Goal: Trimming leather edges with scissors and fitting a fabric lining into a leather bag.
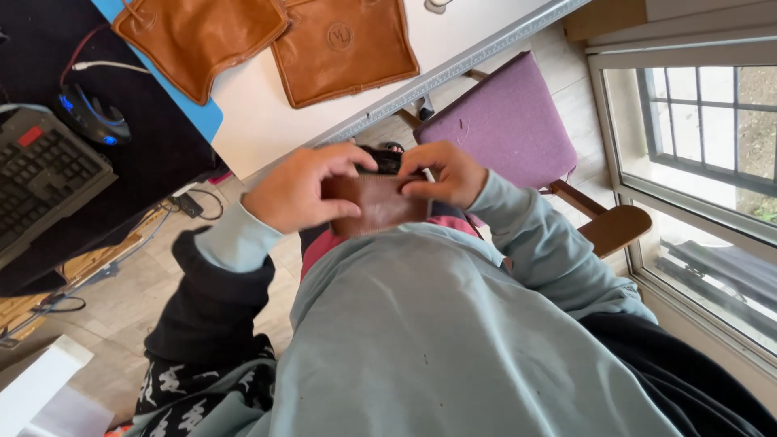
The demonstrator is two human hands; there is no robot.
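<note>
White desk (267, 121) above, both hands, left (295, 188) and right (441, 174), gripping 1 brown leather piece (379, 204).

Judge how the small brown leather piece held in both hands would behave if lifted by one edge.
The brown leather piece probably flexes rather than flops: it stays flat between the left hand and right hand. It looks thin and small, so likely light. Its matte grain suggests little slipperiness.

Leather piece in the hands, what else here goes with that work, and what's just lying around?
In hand:
left hand
right hand
brown leather piece, gripped by both

Lying about:
two tan leather pieces on the table
keyboard
mouse
purple chair
</note>
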